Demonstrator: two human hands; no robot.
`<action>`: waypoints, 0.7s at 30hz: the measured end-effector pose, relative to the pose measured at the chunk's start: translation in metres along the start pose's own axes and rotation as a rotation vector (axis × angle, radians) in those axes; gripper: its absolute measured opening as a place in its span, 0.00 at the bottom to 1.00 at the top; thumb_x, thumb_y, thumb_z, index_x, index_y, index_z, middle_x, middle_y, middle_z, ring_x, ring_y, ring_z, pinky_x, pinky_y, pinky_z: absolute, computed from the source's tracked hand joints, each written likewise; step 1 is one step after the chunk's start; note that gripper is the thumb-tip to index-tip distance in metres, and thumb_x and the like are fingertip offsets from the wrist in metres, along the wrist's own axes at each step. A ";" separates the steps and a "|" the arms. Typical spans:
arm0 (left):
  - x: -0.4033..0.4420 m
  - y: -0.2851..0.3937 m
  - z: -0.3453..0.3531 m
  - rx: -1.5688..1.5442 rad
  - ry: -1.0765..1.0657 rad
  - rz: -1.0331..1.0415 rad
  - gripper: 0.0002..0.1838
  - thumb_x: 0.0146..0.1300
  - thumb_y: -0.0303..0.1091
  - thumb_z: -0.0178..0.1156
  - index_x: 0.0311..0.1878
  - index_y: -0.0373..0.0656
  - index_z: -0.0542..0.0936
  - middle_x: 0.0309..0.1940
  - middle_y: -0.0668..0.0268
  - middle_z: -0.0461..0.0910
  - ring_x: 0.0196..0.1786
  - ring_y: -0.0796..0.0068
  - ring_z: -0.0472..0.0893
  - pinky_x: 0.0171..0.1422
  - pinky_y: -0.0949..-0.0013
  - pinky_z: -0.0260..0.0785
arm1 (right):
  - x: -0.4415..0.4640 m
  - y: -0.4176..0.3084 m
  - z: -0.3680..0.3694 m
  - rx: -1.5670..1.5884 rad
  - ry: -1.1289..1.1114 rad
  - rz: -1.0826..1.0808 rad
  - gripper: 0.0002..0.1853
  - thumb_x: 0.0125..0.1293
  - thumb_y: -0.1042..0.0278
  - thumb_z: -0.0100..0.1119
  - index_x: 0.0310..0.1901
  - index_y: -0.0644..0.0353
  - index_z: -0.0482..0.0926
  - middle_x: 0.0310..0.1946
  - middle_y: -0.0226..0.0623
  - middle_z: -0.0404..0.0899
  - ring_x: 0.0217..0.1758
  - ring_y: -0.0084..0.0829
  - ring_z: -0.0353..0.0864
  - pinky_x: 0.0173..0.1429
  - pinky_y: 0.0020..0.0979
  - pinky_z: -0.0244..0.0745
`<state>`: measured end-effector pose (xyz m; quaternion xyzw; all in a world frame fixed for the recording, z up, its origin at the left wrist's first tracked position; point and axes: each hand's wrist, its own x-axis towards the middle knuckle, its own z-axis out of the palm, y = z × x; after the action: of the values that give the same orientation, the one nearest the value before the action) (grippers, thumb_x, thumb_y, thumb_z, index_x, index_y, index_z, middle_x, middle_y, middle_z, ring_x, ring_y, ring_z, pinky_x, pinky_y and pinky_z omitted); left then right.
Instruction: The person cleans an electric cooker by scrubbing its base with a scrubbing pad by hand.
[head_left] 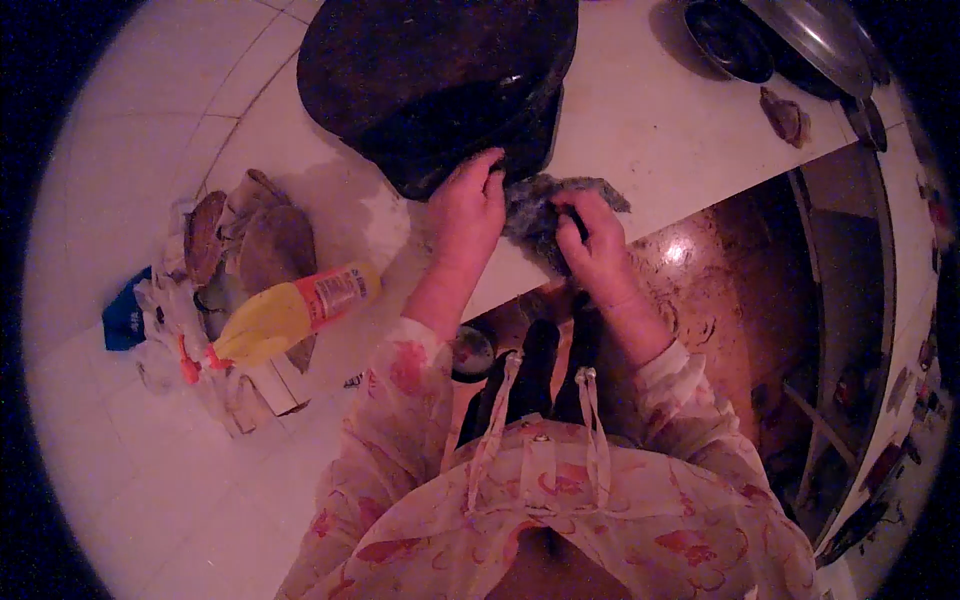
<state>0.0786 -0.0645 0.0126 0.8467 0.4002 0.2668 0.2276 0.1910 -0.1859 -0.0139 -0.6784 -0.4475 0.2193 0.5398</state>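
A large dark container (430, 70) with a rounded rim stands at the top of the view; what is inside is too dark to tell. My left hand (468, 205) is at its near side, fingers curled closed, what they hold hidden. A crumpled grey rag (535, 205) lies between my hands at the edge of the white counter. My right hand (595, 240) has its thumb and fingers closed on the right part of the rag.
Left on the counter (400, 240) lie a yellow bottle (265, 325) with a red nozzle, brownish cloths (275, 245) and a blue packet (127, 315). Dark pans (735, 45) and a small brown piece (785, 118) are at upper right. Below the counter edge is a shiny brown floor (690, 260).
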 end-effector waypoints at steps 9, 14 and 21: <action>0.001 0.000 0.002 0.043 -0.023 0.007 0.08 0.55 0.31 0.56 0.40 0.47 0.77 0.35 0.59 0.79 0.38 0.56 0.78 0.41 0.59 0.70 | -0.001 0.002 -0.002 0.002 -0.015 -0.015 0.12 0.55 0.73 0.49 0.41 0.63 0.73 0.37 0.49 0.74 0.44 0.49 0.74 0.50 0.38 0.69; 0.002 0.001 0.000 0.083 -0.063 -0.049 0.06 0.55 0.32 0.56 0.37 0.48 0.77 0.33 0.60 0.79 0.36 0.56 0.78 0.39 0.59 0.70 | 0.001 0.004 -0.001 0.004 -0.013 -0.018 0.12 0.55 0.73 0.48 0.41 0.64 0.73 0.38 0.49 0.74 0.44 0.48 0.74 0.50 0.38 0.69; -0.003 -0.007 0.004 -0.174 0.019 -0.160 0.08 0.54 0.31 0.57 0.38 0.44 0.77 0.32 0.58 0.79 0.36 0.57 0.78 0.40 0.63 0.71 | 0.000 0.007 0.000 -0.002 -0.021 -0.003 0.12 0.54 0.73 0.49 0.41 0.64 0.73 0.38 0.49 0.74 0.43 0.49 0.74 0.49 0.38 0.69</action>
<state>0.0757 -0.0633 0.0042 0.7866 0.4439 0.2895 0.3170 0.1934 -0.1860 -0.0201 -0.6757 -0.4545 0.2252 0.5349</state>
